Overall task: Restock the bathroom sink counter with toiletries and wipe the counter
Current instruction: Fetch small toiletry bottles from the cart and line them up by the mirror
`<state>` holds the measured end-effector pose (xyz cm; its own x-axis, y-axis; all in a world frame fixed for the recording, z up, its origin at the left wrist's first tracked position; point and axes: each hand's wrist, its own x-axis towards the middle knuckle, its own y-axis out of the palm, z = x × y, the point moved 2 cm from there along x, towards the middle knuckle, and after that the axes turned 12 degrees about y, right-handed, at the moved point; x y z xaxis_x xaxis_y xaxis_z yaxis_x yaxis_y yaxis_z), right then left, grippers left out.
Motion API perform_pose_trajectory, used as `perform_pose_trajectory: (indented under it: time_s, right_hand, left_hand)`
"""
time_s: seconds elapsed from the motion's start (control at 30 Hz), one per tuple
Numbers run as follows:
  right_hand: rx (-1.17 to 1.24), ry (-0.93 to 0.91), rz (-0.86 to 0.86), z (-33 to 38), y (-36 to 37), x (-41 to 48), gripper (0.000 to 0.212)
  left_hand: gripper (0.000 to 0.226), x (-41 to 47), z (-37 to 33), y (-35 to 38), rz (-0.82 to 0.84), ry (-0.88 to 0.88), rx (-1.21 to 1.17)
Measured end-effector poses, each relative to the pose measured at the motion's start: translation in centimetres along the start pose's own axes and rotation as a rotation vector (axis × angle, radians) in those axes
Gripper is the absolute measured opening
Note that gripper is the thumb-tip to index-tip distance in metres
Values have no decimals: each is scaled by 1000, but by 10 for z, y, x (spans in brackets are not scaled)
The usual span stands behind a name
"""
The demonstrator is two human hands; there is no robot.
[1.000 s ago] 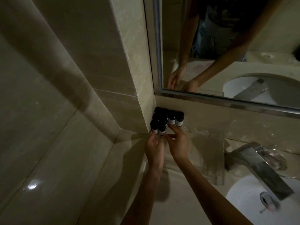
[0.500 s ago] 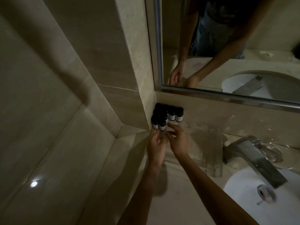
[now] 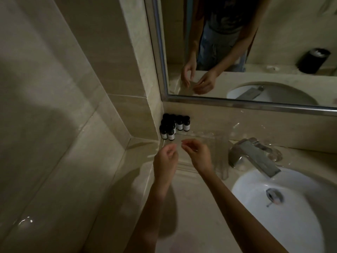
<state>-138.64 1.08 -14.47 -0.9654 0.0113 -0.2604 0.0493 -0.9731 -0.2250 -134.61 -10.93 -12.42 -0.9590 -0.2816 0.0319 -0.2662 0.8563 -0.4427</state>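
At the back corner of the pale stone desk [image 3: 191, 207], around 11 o'clock from the hands, a cluster of small dark bottles with black caps and white labels [image 3: 172, 127] stands upright against the wall. The left hand [image 3: 165, 161] and right hand [image 3: 197, 155] hover near the bottles without touching them, fingers loosely curled, holding nothing. At 3 o'clock a chrome faucet [image 3: 253, 157] overhangs the white sink basin [image 3: 255, 194].
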Motion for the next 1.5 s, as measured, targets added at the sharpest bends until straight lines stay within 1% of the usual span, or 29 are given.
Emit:
perform_pose_trajectory:
  time_s: [0.13,0.23,0.4,0.53,0.67,0.87,0.97,1.13,1.37,1.5]
  right_hand:
    - [-4,-37,-21,21,-23,-31,12]
    - [-61,-105,-67,36,-43,-54,10]
    - [-125,-202,-98,56,-69,-91,9]
    - [-190,-279,-89,69,-81,-116,9]
    - [-327,-344,-61,70,-88,-138,14]
    - [-538,-379,-82,54,-88,-160,20]
    - [-628,-359,-54,37,-87,-169,21]
    - [-620,-292,20,19,-77,-181,19]
    - [-630,-273,40,11,-68,-189,18]
    - [-609,-245,63,7,-61,-198,18]
  left_hand:
    - [26,-22,-28,-13,54,97,50]
    - [24,-41,-48,-27,53,174,86]
    - [27,-66,-68,-51,73,320,255]
    - [26,-79,-81,-63,77,411,340]
    - [27,-99,-89,-71,85,464,362]
    - [25,-136,-73,-70,144,461,428]
    - [25,-151,-64,-67,193,435,456]
    - [25,-163,-54,-67,221,391,480]
    - [27,-170,-53,-74,191,363,471]
    - [27,-181,-48,-75,202,339,450]
